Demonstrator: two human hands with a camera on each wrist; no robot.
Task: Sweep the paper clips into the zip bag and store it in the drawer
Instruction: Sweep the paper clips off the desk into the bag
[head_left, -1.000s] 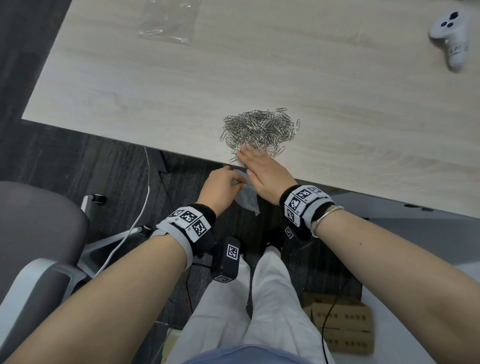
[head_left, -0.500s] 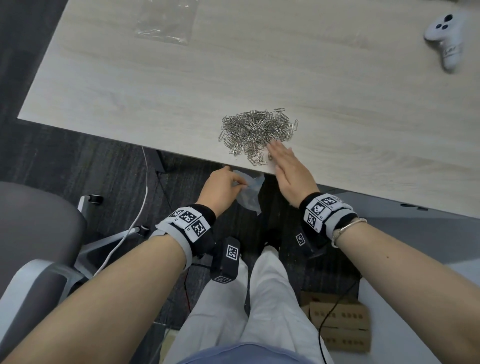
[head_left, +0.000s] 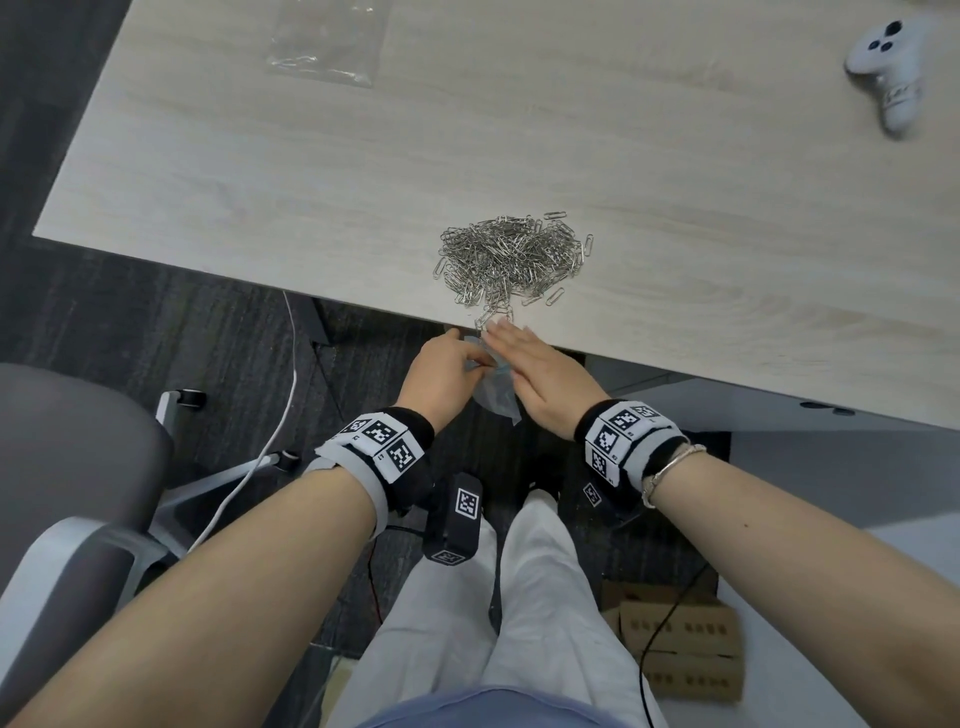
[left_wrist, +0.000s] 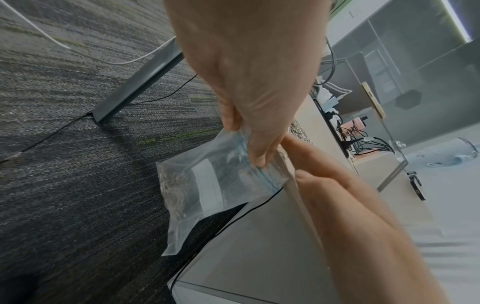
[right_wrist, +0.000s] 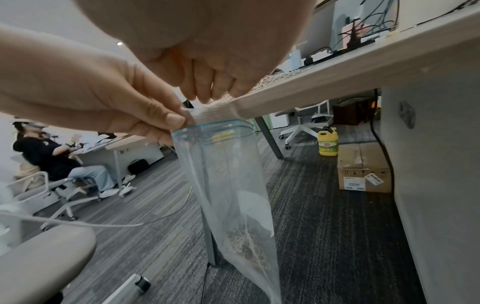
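A heap of silver paper clips lies on the light wooden table close to its near edge. Just below that edge my left hand pinches the blue-striped rim of a clear zip bag, holding its mouth up against the edge. The bag hangs down, and some clips lie at its bottom. My right hand lies flat at the edge above the bag's mouth, its straight fingers touching a few trailing clips. It holds nothing.
A second clear bag lies at the table's far left and a white controller at the far right. A grey office chair stands to my left. Cardboard boxes and a yellow bottle stand on the carpet under the table.
My right hand went out to the right side of the heap, then drew back to the table edge over the bag, dragging a few clips. The left hand kept hold of the bag.
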